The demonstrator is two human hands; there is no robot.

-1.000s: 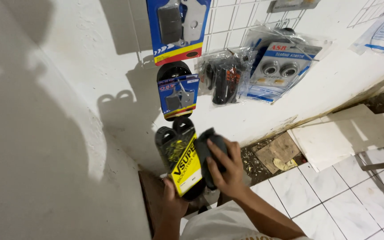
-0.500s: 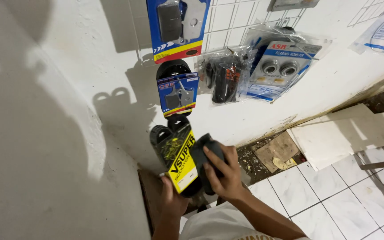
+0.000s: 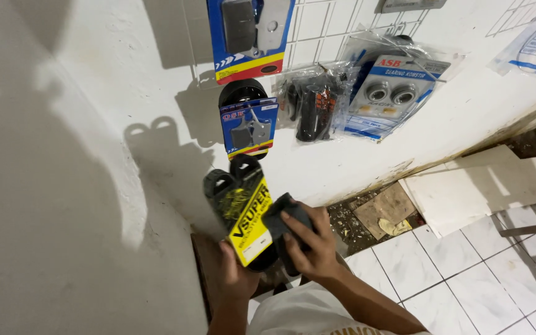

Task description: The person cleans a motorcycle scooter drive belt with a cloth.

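The person's left hand is closed around the lower end of a black belt in a yellow and black card sleeve, holding it upright with its two looped ends pointing up toward the wall. The right hand presses a dark cloth against the right side of that sleeve, fingers spread flat over the cloth and thumb tucked behind (so the cloth is pinched between palm and belt).

Taking the belt as the landmark: directly above it, a small blue blister pack hangs on the white wall with a black round part behind it. Higher still hangs a larger blue and yellow blister card. Up and to the right of the belt hang a clear bag of black parts and a bag with two round bearings. Down to the right of the belt, loose white tiles lie against the wall base above the tiled floor
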